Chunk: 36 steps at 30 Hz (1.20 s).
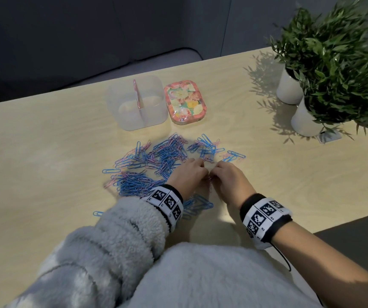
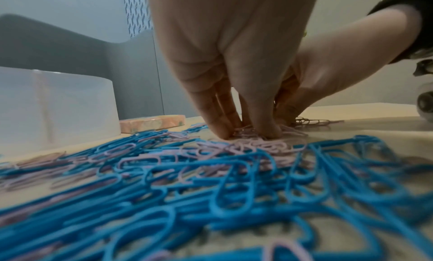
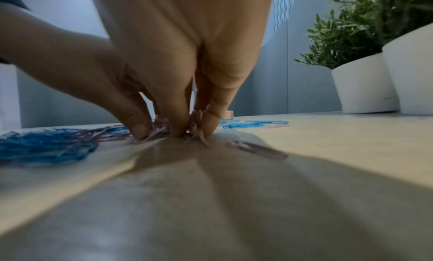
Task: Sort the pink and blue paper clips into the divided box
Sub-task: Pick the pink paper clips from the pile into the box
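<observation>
Blue paper clips [image 1: 167, 156] and pink ones lie mixed in a wide heap on the wooden table [image 1: 45, 152]. Behind the heap stands the clear divided box [image 1: 132, 116] with a pink divider [image 1: 137, 94]. My left hand [image 1: 202, 172] and right hand [image 1: 213, 174] meet at the heap's near right edge. In the left wrist view my left hand [image 2: 248, 134] points down, its fingertips gathering a bunch of pink clips [image 2: 262, 146]. In the right wrist view my right hand [image 3: 194, 133] pinches a few pink clips [image 3: 195, 122] between thumb and fingers. Blue clips [image 2: 234, 191] fill the foreground.
A floral lid [image 1: 185, 102] lies right of the box. Two white pots with green plants [image 1: 288, 87] [image 1: 305, 121] stand at the far right, with a small grey plate [image 1: 329, 136] beside them. One loose pink clip [image 3: 257, 149] lies right of my right hand.
</observation>
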### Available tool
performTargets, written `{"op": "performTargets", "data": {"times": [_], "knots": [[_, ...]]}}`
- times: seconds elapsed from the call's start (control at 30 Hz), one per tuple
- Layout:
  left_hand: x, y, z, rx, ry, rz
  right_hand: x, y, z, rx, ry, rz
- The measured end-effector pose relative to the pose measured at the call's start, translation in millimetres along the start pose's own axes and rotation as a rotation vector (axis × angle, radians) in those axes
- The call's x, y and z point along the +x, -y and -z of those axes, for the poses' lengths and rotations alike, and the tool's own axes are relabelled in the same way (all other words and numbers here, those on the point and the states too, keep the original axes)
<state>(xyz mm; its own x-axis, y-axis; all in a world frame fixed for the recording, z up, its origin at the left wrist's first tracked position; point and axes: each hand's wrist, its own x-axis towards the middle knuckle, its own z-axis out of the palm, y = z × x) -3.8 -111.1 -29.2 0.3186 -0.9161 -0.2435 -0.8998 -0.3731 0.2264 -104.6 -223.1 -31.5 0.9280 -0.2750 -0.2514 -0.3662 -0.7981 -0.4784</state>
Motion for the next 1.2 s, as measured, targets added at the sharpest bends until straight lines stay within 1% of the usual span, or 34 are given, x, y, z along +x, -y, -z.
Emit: {"op": "performTargets", "data": {"times": [0.13, 0.23, 0.33, 0.4, 0.47, 0.57, 0.63, 0.7, 0.77, 0.83, 0.9, 0.97, 1.0, 1.07, 1.13, 1.2], "knots": [[2.5, -2.4, 4.3, 0.126, 0.038, -0.073, 0.9, 3.8, 3.5, -0.005, -0.008, -0.018], [1.2, -1.8, 8.1, 0.156, 0.066, -0.053, 7.1, 1.3, 12.3, 0.047, -0.001, -0.085], [2.1, 4.2, 8.4, 0.087, 0.052, -0.016, 13.0, -5.3, 18.6, 0.202, -0.015, -0.122], [2.1, 8.0, 9.3, -0.011, 0.004, 0.020, 17.6, -8.0, 21.5, 0.280, -0.026, -0.126], [-1.3, 11.9, 16.0, -0.157, -0.073, 0.056, 23.1, -8.0, 25.9, 0.372, -0.040, -0.161], [-11.1, 27.5, 34.4, -0.346, -0.280, 0.095, 32.9, -4.9, 37.1, 0.559, -0.026, -0.223], [-20.2, 46.1, 50.7, -0.426, -0.389, 0.173, 39.0, -1.9, 46.5, 0.684, -0.005, -0.221], [-27.9, 68.8, 70.3, -0.496, -0.505, 0.261, 44.2, 0.1, 53.8, 0.722, 0.001, -0.196], [-30.5, 95.5, 90.1, -0.558, -0.622, 0.338, 49.1, 0.9, 58.1, 0.734, -0.002, -0.195], [-29.1, 124.8, 105.7, -0.565, -0.679, 0.436, 53.5, 1.2, 61.5, 0.758, -0.003, -0.194], [-25.6, 151.5, 115.5, -0.508, -0.726, 0.508, 58.5, 5.3, 66.9, 0.748, 0.001, -0.184], [-21.0, 170.9, 120.6, -0.437, -0.724, 0.574, 67.0, 14.2, 75.9, 0.740, -0.005, -0.168], [-17.8, 176.5, 120.7, -0.395, -0.686, 0.600, 71.9, 20.5, 81.3, 0.747, -0.007, -0.160], [-9.7, 184.3, 119.0, -0.321, -0.566, 0.623, 86.7, 37.2, 92.6, 0.759, -0.020, -0.127], [-4.6, 186.5, 116.6, -0.308, -0.491, 0.628, 105.5, 58.7, 101.4, 0.756, -0.047, -0.076], [-4.6, 187.0, 114.7, -0.346, -0.525, 0.635, 128.3, 83.8, 105.7, 0.755, -0.070, -0.030]]}}
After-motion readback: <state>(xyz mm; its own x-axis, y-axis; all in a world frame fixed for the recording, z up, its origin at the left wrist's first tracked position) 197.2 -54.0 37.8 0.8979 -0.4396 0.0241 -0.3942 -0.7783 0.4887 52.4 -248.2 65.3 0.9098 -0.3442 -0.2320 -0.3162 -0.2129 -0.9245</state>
